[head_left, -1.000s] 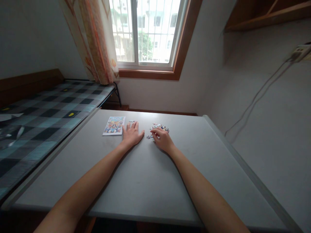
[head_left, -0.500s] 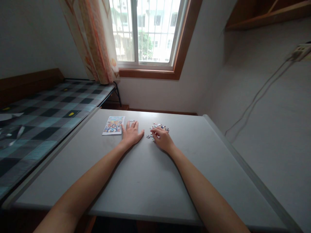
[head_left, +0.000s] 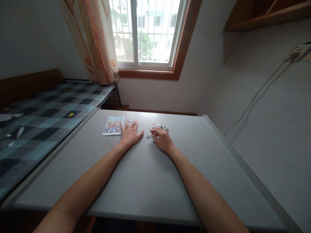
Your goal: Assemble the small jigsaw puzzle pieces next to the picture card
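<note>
The left hand (head_left: 130, 134) lies flat on the grey table (head_left: 145, 181), fingers spread and released, holding nothing. Just beside it to the left lies a colourful picture card (head_left: 113, 125); a few joined puzzle pieces (head_left: 132, 121) sit by its fingertips. The right hand (head_left: 163, 139) rests curled on the near edge of a loose pile of jigsaw pieces (head_left: 159, 128); whether it pinches a piece cannot be told. A checked mattress (head_left: 46, 113) borders the table's left side, below a curtained window (head_left: 145, 32).
</note>
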### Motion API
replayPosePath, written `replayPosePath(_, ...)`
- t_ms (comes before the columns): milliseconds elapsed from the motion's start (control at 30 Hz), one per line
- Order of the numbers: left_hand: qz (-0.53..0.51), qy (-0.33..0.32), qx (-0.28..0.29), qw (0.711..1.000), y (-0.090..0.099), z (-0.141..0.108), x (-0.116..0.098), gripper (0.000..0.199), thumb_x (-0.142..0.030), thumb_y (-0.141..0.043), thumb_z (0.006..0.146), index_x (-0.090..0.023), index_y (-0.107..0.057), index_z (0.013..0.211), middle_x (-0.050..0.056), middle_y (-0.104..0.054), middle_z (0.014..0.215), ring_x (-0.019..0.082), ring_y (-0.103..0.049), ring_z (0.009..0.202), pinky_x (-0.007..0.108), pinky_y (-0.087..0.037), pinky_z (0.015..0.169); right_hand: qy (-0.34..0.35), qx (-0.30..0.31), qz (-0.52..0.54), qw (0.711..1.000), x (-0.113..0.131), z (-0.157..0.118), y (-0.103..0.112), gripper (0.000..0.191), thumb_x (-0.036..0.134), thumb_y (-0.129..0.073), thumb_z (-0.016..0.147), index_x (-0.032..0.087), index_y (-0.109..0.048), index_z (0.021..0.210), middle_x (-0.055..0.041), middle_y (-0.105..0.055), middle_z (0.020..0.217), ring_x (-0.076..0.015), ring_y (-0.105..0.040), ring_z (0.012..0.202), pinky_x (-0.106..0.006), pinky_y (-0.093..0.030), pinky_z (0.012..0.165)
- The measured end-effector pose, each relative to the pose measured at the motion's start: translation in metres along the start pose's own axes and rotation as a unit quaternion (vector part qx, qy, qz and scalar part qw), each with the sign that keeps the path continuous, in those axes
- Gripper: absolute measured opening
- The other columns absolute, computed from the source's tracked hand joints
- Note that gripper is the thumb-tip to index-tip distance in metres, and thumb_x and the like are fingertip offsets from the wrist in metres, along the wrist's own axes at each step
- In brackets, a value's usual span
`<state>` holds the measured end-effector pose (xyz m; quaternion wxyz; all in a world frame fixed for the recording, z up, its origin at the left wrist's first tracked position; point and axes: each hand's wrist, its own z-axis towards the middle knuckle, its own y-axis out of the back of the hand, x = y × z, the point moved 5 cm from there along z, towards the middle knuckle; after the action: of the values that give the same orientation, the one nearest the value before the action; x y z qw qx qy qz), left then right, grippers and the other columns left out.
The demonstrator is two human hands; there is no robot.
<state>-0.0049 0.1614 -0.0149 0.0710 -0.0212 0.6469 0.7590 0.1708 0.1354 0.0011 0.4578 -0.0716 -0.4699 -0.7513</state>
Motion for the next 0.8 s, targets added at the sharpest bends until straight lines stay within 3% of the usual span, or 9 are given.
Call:
replayPosePath(200, 0.0, -0.004, -0.017, 1.0, -0.002, -0.001, 0.0, 0.066, -0.058, -0.031, 0.09, -0.022, -0.041, 0.143, 0.008, -0.037, 0.151, 0.038, -0.015, 0.142, 0.062, -0.01, 0.112, -0.004, 0.002, -0.002, 1.0, 0.0, 0.0, 0.001, 0.017, 0.014, -0.052, 0.087, 0.022, -0.067, 0.09, -0.003, -0.063, 0.084, -0.0144, -0.057, 0.073, -0.026, -0.046, 0.069)
replayPosePath(333, 0.002, -0.012, -0.055, 0.998, 0.004, -0.004, -0.002, 0.059, -0.054, -0.038, 0.089, -0.021, -0.048, 0.136, 0.012, -0.044, 0.144, 0.037, -0.027, 0.136, 0.06, -0.014, 0.111, -0.003, 0.004, -0.007, 1.0, -0.001, 0.0, 0.001, 0.017, 0.015, -0.051, 0.087, 0.021, -0.067, 0.091, -0.0032, -0.063, 0.084, -0.0146, -0.057, 0.074, -0.026, -0.046, 0.07)
replayPosePath(500, 0.006, -0.026, -0.107, 0.994, 0.019, -0.01, -0.009, 0.042, -0.043, -0.049, 0.087, -0.019, -0.058, 0.12, 0.014, -0.06, 0.118, 0.032, -0.049, 0.114, 0.045, -0.036, 0.097, -0.015, 0.003, -0.023, 1.0, -0.001, 0.0, 0.002, 0.019, 0.016, -0.05, 0.087, 0.021, -0.068, 0.092, -0.0036, -0.064, 0.086, -0.0155, -0.059, 0.076, -0.027, -0.046, 0.075)
replayPosePath(600, -0.005, -0.036, -0.068, 0.997, 0.018, -0.012, -0.013, 0.033, -0.04, -0.043, 0.09, -0.018, -0.063, 0.105, 0.011, -0.067, 0.092, 0.026, -0.06, 0.091, 0.034, -0.041, 0.079, -0.049, -0.029, -0.053, 0.997, -0.006, 0.002, 0.009, 0.02, 0.016, -0.05, 0.087, 0.02, -0.069, 0.093, -0.0051, -0.066, 0.088, -0.0181, -0.06, 0.081, -0.03, -0.045, 0.081)
replayPosePath(667, -0.01, -0.041, -0.025, 0.999, 0.014, -0.012, -0.015, 0.037, -0.041, -0.037, 0.093, -0.019, -0.066, 0.093, 0.009, -0.068, 0.079, 0.022, -0.062, 0.076, 0.031, -0.039, 0.068, -0.089, -0.056, -0.071, 0.992, -0.014, 0.002, 0.015, 0.021, 0.016, -0.049, 0.086, 0.019, -0.069, 0.095, -0.0064, -0.067, 0.091, -0.0196, -0.06, 0.084, -0.032, -0.044, 0.083)
replayPosePath(800, -0.004, -0.111, 0.02, 0.994, 0.008, -0.014, -0.022, 0.042, -0.044, -0.035, 0.093, -0.02, -0.067, 0.079, 0.008, -0.069, 0.075, 0.021, -0.063, 0.07, 0.028, -0.034, 0.061, -0.177, -0.09, -0.106, 0.974, -0.032, -0.001, 0.026, 0.025, 0.018, -0.047, 0.086, 0.019, -0.069, 0.096, -0.0082, -0.068, 0.094, -0.022, -0.06, 0.088, -0.035, -0.042, 0.084)
